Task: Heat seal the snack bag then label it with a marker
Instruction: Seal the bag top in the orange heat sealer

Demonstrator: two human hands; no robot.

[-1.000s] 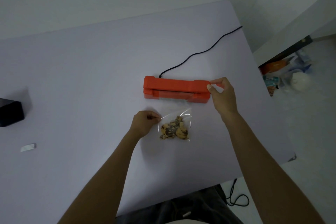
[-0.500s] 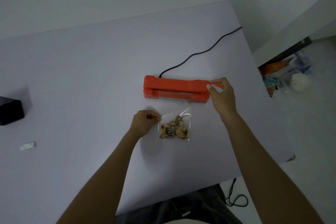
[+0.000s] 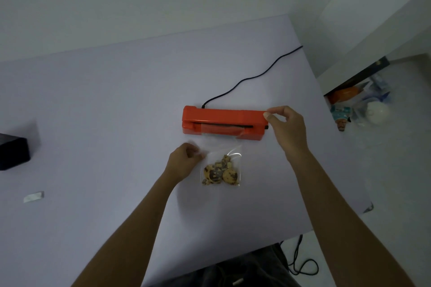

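An orange heat sealer (image 3: 219,115) lies across the middle of the pale table (image 3: 105,100), its black cord (image 3: 247,79) running back right. Its lid is slightly raised, showing a dark slot. A clear snack bag (image 3: 221,163) with brown cookies lies just in front, its open top edge reaching into the slot. My left hand (image 3: 185,162) pinches the bag's left edge. My right hand (image 3: 285,128) grips the sealer's right end with thumb and fingers. No marker is visible.
A black box (image 3: 12,154) sits at the table's left edge, and a small white piece (image 3: 33,197) lies in front of it. Clutter fills a floor corner (image 3: 359,105) at the right. A cable (image 3: 303,263) loops on the floor near my legs.
The sealer's lid has lifted a little under my right hand, opening the slot. The bag's top edge now lies in the slot. My left hand stays on the bag.
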